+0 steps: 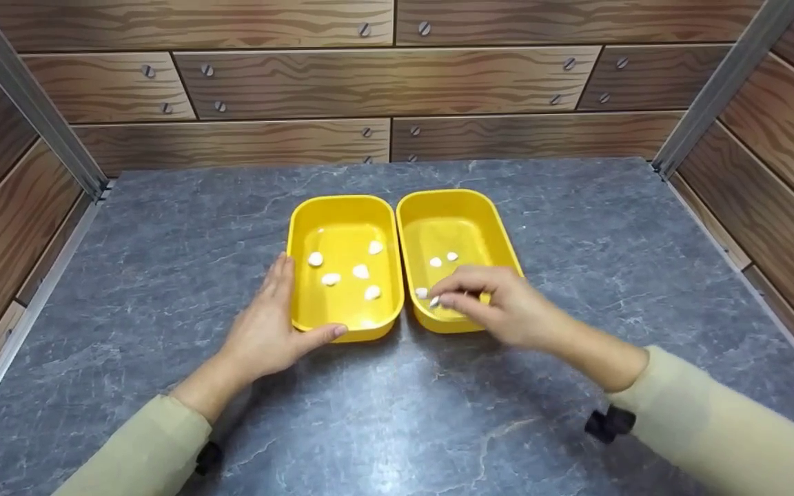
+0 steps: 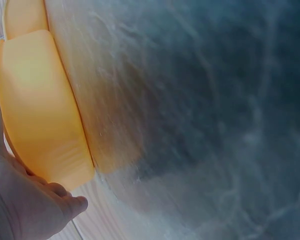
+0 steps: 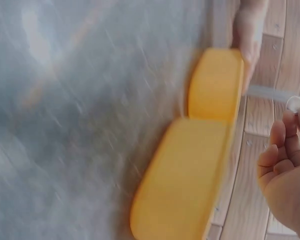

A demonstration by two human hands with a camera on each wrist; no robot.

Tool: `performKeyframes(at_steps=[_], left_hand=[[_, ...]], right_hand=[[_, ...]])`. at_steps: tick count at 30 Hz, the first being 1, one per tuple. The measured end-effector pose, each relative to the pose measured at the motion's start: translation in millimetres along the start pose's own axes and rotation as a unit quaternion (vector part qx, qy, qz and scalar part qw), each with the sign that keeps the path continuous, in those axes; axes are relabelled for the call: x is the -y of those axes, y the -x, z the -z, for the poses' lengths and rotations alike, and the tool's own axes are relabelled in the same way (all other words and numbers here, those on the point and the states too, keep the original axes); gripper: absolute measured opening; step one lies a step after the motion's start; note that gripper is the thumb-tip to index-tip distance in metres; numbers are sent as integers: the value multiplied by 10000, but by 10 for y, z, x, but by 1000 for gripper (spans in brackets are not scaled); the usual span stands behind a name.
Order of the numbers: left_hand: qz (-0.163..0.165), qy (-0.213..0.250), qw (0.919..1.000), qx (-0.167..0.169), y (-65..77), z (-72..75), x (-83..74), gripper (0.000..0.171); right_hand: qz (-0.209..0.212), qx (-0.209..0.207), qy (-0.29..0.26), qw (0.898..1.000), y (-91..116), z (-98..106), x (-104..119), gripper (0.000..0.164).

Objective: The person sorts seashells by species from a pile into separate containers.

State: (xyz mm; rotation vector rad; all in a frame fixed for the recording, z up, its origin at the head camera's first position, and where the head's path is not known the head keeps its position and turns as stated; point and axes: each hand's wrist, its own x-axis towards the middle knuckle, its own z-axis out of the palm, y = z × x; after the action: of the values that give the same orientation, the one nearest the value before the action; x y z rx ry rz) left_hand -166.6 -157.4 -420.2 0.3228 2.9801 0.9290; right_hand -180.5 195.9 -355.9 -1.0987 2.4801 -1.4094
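My left hand (image 1: 266, 337) rests at the near left corner of the left yellow container (image 1: 345, 334). Its fingers lie along the left wall, and the thumb reaches over the front rim. Inside that container are several small white shell-like pieces (image 1: 361, 271). Over the near end of the right yellow container (image 1: 462, 194), my right hand (image 1: 511, 306) pinches a small white shell-like piece (image 3: 294, 104) between thumb and fingertips. A few similar white pieces (image 1: 435, 262) lie in the right container, partly behind this hand.
Both containers stand side by side on a grey marbled tabletop (image 1: 397, 427). Wood-patterned panels (image 1: 383, 83) rise at the back and both sides, with metal corner posts (image 1: 721, 89). Dark straps (image 1: 609, 422) show at the sleeve cuffs.
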Motion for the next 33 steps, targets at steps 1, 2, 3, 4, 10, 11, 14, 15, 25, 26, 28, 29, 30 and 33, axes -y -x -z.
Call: performKeyframes(at_steps=[1,2,3,4,10,11,14,15,25,26,28,29,30,33], left_hand=[[15,2,10000,6,4,-3,3,141],[29,-2,10000,15,6,-8,6,142],[42,-1,10000,19,8,-12,9,142],[54,4,10000,23,11,-16,11,142],[28,51,10000,-11,14,-28,21,141],[14,53,10000,-22,14,-28,22,141],[24,56,10000,-21,15,-29,22,141],[30,47,10000,-19,15,-29,21,141],[49,-40,10000,11,10,-13,2,141],[46,-51,10000,12,7,-11,-1,141],[47,-68,10000,17,0,-8,-5,140],[44,-71,10000,16,-2,-7,-7,140],[47,-72,10000,17,-5,-6,-7,140],[65,-65,10000,19,-8,-1,-7,140]], right_hand=[[-22,-79,63,9999,-24,40,-10,16],[-44,-160,133,9998,-48,78,-25,16],[-86,-242,195,9995,-70,113,-43,15],[-123,-335,269,9990,-92,145,-66,15],[-568,-645,594,9945,-203,274,-247,16],[-653,-664,654,9935,-218,287,-281,16],[-857,-714,722,9911,-256,312,-390,16],[-908,-731,740,9904,-266,317,-423,17],[-1250,-765,1048,9836,-325,370,-650,18],[-1286,-754,1077,9829,-330,374,-664,18],[-1319,-730,1161,9817,-340,381,-692,19],[-1321,-721,1198,9813,-347,383,-701,20],[-1313,-714,1237,9810,-355,384,-713,20],[-1277,-674,1318,9807,-381,377,-735,20]])
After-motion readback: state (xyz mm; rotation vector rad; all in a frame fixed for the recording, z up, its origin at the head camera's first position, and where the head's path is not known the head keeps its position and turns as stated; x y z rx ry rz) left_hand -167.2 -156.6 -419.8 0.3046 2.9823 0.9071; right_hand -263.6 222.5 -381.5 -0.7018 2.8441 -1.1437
